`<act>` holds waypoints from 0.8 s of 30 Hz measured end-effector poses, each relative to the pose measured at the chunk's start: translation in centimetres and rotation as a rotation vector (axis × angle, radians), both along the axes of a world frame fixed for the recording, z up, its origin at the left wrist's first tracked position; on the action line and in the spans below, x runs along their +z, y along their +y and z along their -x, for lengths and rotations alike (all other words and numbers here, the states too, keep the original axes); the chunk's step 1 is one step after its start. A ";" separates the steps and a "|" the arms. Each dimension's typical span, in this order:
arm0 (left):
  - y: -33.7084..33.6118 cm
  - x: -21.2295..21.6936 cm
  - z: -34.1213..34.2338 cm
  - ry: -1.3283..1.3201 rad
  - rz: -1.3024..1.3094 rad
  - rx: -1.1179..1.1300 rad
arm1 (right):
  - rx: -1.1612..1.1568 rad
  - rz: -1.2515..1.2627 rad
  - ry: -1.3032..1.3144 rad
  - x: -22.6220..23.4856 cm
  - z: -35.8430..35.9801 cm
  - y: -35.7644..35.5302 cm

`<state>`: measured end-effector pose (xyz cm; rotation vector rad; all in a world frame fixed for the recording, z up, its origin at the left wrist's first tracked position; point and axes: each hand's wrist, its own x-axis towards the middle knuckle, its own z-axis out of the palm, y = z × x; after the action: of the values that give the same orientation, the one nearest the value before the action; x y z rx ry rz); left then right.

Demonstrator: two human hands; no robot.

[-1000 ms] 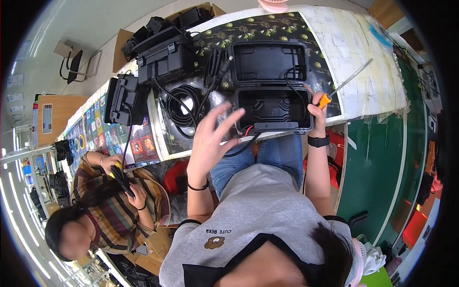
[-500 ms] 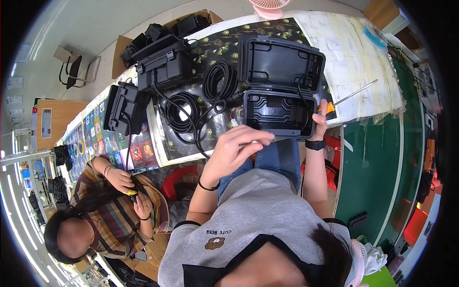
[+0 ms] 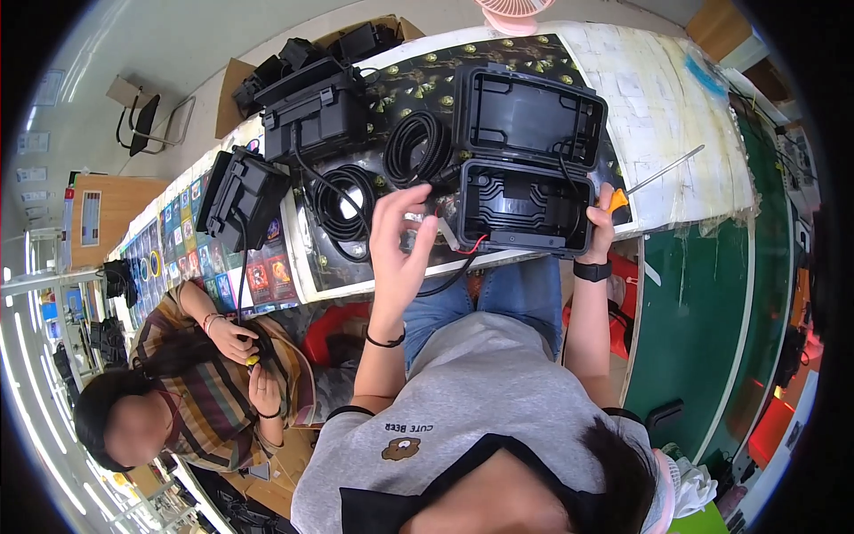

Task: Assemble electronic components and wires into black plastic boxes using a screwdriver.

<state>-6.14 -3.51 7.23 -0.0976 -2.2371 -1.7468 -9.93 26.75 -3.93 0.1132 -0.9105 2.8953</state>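
Observation:
A black plastic case (image 3: 525,242) stands with its lid (image 3: 534,116) swung back, at the front of the table. My right hand (image 3: 601,227) grips the right edge of its lower half. Beside those fingers is a screwdriver (image 3: 617,201) with an orange handle; I cannot tell whether the hand also holds it. My left hand (image 3: 398,245) is raised left of the case, fingers apart and holding nothing. Between hand and case, a black cable (image 3: 445,287) rises to the case's front left corner, where thin red wires (image 3: 479,242) show. A pale narrow piece (image 3: 447,233) is next to them.
Coiled black cables (image 3: 418,149) lie left of the case. More black cases (image 3: 316,116) stand farther left, with a cardboard box (image 3: 233,93) of others behind. At left, a co-worker (image 3: 236,374) handles a small yellow-and-black item. A pink fan (image 3: 511,18) stands at the far edge.
My left hand has moved left and up from the case's front edge, its fingers spreading. The red wires and cable at the corner are now uncovered. My right hand stays on the case.

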 end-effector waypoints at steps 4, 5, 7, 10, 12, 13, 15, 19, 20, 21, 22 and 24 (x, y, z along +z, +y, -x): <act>-0.1 1.1 -1.0 -0.056 0.310 -0.333 | -0.010 0.050 0.016 -0.3 0.1 -0.1; 0.3 2.1 -1.4 -0.191 0.391 -0.403 | -0.010 0.050 0.015 -0.1 0.1 -0.2; 0.8 2.3 -1.4 -0.366 0.362 -0.523 | 0.004 0.032 -0.016 0.5 0.0 -0.3; 1.1 2.9 -1.8 -0.210 0.424 -0.569 | 0.033 0.029 -0.021 0.7 0.1 -0.2; 2.4 4.2 -2.2 -0.108 0.498 -0.497 | -0.001 0.043 -0.017 -0.2 0.2 -0.1; 2.7 4.8 -2.4 -0.132 0.742 -0.471 | -0.032 0.060 -0.011 -0.3 0.3 -0.2; 3.3 3.5 -2.7 -0.008 0.983 -0.324 | -0.030 0.040 -0.011 -0.2 0.3 -0.1; 3.7 2.5 -2.4 -0.081 1.016 -0.266 | -0.053 0.034 -0.020 -0.2 0.4 -0.3; 3.6 3.0 -2.3 -0.162 0.850 -0.353 | -0.054 0.034 -0.020 0.0 0.4 -0.3; 3.4 3.4 -2.2 -0.241 0.680 -0.437 | -0.050 0.032 -0.016 0.2 0.4 -0.4; 3.2 3.6 -2.1 -0.240 0.680 -0.434 | -0.044 0.029 -0.011 0.5 0.4 -0.4; 2.9 3.8 -1.7 -0.405 -0.050 -0.601 | -0.050 0.034 -0.018 0.0 0.3 -0.2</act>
<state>-4.43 -0.59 11.05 -0.4912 -2.6339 -2.2943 -10.21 26.50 -3.92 0.0607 -0.8534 2.8688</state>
